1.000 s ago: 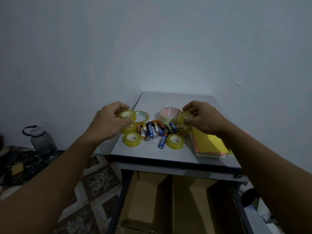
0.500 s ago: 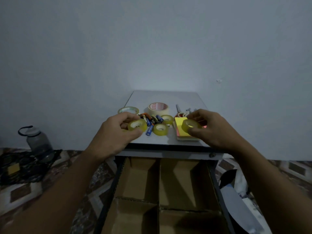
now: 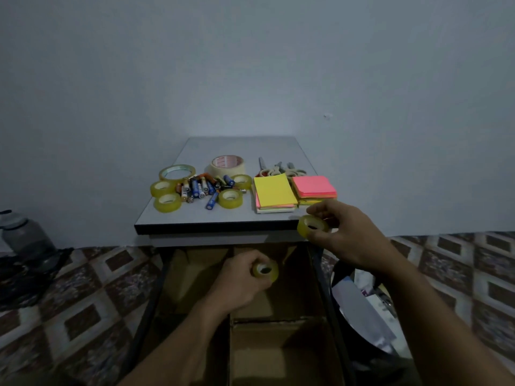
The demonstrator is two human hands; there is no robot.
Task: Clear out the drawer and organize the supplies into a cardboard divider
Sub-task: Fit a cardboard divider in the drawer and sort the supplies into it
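Above divider (image 3: 278, 355), left grip (image 3: 239, 281) round tape (image 3: 267, 271)

Not a single word, brand or number can be read. The wide cream tape roll (image 3: 228, 162), centre of the frame toward the back of the desk (image 3: 239, 146), has red print on its inner core, but it is too blurred to make out. The batteries (image 3: 204, 188) heaped just in front of it have printed wrappers in blue, orange and black, and their lettering is too small to tell.
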